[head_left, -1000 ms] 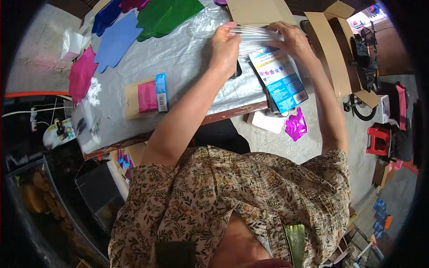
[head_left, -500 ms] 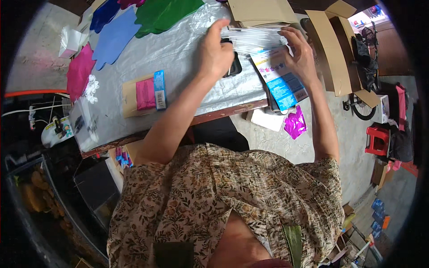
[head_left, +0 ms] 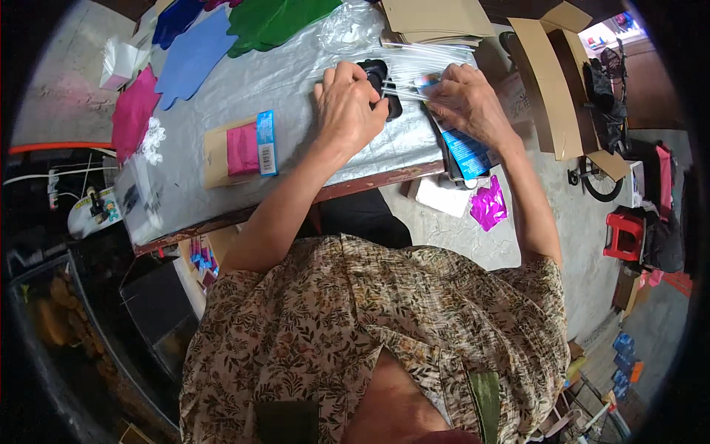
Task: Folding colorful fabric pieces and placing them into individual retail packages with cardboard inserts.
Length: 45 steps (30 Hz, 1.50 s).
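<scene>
Several thin clear plastic sticks [head_left: 403,90] span the gap between my hands above the table's right end. My right hand [head_left: 471,107] is closed on their right ends. At their left ends my left hand [head_left: 346,107] has its fingers curled in, thumb and fingertips pinched at the tips. More clear sticks [head_left: 433,58] lie just beyond, beside the stacked cardboard. A black object [head_left: 376,71] is on the table past my left fingertips, partly covered by the hand. Below my right hand a blue printed card [head_left: 466,154] rests at the table's edge, its upper part hidden.
On the silver-covered table [head_left: 292,81] lies a tan card with a pink packet [head_left: 242,149]. Green [head_left: 277,26], light blue [head_left: 194,63] and pink [head_left: 135,111] foil sheets spread across the far left. Flat cardboard pieces [head_left: 436,18] are stacked behind; an open carton [head_left: 547,89] stands right.
Both hands have come lower and nearer to me. A few sticks are now apart from the bundle, between my hands; the bundle lies beyond them.
</scene>
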Each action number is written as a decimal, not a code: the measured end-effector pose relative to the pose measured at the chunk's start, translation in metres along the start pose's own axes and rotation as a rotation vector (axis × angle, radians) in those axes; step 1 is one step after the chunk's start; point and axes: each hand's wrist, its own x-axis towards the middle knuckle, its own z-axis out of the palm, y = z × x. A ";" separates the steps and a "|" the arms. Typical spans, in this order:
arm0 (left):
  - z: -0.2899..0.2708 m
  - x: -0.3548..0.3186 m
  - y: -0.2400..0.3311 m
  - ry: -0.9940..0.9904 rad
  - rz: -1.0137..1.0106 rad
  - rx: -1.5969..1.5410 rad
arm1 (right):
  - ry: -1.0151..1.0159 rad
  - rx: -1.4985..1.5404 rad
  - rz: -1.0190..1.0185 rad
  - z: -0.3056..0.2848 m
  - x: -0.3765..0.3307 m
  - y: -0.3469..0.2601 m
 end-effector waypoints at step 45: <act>0.001 -0.064 -0.003 -0.177 -0.046 0.106 | 0.340 0.361 0.575 0.020 -0.069 0.001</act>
